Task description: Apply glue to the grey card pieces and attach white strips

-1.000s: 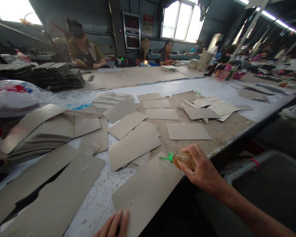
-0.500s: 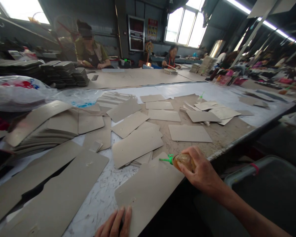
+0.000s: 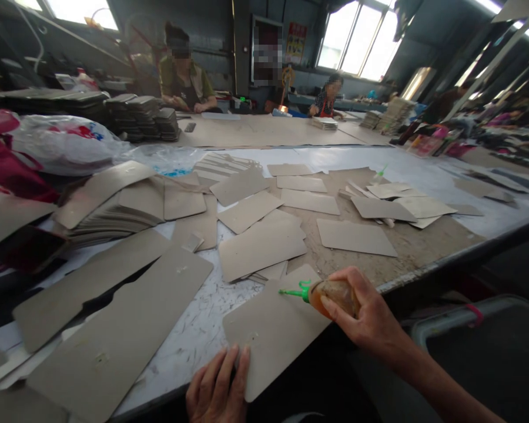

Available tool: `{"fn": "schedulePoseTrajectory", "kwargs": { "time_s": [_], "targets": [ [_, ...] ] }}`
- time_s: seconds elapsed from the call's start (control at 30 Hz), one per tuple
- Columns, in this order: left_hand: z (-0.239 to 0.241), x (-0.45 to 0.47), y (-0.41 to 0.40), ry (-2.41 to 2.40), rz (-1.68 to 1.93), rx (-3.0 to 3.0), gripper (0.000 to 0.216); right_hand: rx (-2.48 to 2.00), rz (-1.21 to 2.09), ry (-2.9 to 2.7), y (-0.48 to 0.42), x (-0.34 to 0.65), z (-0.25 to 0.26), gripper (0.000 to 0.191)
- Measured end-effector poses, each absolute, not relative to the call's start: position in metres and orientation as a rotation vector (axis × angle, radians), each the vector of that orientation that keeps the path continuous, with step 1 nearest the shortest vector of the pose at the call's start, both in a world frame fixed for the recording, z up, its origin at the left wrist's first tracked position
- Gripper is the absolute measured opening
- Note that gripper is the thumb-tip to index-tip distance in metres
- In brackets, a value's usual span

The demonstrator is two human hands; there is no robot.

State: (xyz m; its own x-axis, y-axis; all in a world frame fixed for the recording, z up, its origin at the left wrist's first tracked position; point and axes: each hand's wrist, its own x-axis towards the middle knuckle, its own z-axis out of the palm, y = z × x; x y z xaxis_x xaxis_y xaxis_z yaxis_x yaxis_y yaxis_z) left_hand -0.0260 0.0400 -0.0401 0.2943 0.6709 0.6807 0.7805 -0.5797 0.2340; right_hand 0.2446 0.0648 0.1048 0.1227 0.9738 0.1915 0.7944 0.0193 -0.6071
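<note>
My right hand (image 3: pixel 364 305) is wrapped round a squeeze bottle (image 3: pixel 332 296) with amber contents and a green nozzle. The bottle lies almost level, its nozzle pointing left over a grey-beige cardboard panel (image 3: pixel 277 329). Whether the tip touches the panel I cannot tell. At the panel's near left end, the fingers of my left hand (image 3: pixel 220 385) lie stretched out against its edge; the thumb is hidden. A small mark shows on the panel just beyond those fingertips. The panel's near side reaches over the table edge.
Larger cardboard pieces (image 3: pixel 127 329) lie to the left, below a bent stack of panels (image 3: pixel 110 202). More loose panels (image 3: pixel 260 249) spread across the middle. Another green-nozzled bottle (image 3: pixel 381 173) stands farther back. A lidded bin (image 3: pixel 480 341) is at right. Two people sit across the table.
The bottle's nozzle has moved over the panel, leftward and nearer to me. My left hand stays at the same panel edge. The whole view has shifted a little.
</note>
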Motion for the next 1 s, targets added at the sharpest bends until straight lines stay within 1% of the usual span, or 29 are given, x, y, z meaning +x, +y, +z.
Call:
{"fn": "schedulePoseTrajectory", "kwargs": {
  "time_s": [0.13, 0.3, 0.47, 0.73, 0.87, 1.0],
  "targets": [
    [-0.037, -0.023, 0.038, -1.411, -1.257, -2.438, 0.044, -1.745, 0.526, -1.734, 0.065, 0.226, 0.103, 0.019],
    [-0.032, -0.020, 0.035, -1.460, -1.329, -2.473, 0.034, -1.649, 0.568, -1.792, 0.068, 0.204, 0.101, 0.021],
    [-0.029, -0.019, 0.034, -1.488, -1.343, -2.477, 0.032, -1.608, 0.595, -1.829, 0.071, 0.192, 0.099, 0.019],
    [-0.029, -0.018, 0.034, -1.505, -1.369, -2.471, 0.034, -1.675, 0.493, -1.834, 0.069, 0.201, 0.103, 0.021],
    [-0.027, -0.018, 0.036, -1.470, -1.264, -2.440, 0.037, -1.621, 0.664, -1.798, 0.066, 0.189, 0.103, 0.020],
    [-0.023, -0.021, 0.036, -1.444, -1.193, -2.472, 0.034, -1.695, 0.860, -1.543, 0.061, 0.204, 0.106, 0.025]
  ]
}}
